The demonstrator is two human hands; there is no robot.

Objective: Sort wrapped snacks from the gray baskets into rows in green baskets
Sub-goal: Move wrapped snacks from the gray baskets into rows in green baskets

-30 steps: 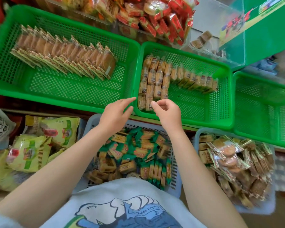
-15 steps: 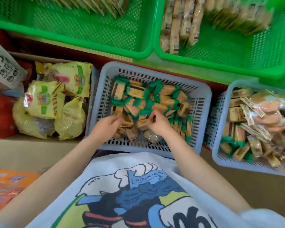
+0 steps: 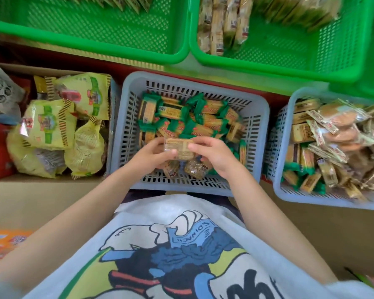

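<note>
A gray basket point(image 3: 260, 117) in the middle holds several green-and-tan wrapped snacks. Above its near side my left hand point(image 3: 151, 157) and my right hand point(image 3: 214, 155) hold between them a clear-wrapped tan biscuit pack point(image 3: 178, 147), fingers curled round its two ends. Two more clear-wrapped snacks lie just under the hands. At the top, a green basket point(image 3: 289, 67) carries rows of wrapped snacks, and another green basket point(image 3: 95, 50) to its left shows a row at its far edge.
A second gray basket point(image 3: 283, 190) at the right is piled with mixed wrapped snacks. A cardboard box point(image 3: 41, 184) at the left holds yellow-green snack bags point(image 3: 50, 126). My white printed shirt fills the bottom of the view.
The hands came back from the green basket's rim down into the middle gray basket, dug among the snacks, and now hold a clear-wrapped pack together. The view tilted downward.
</note>
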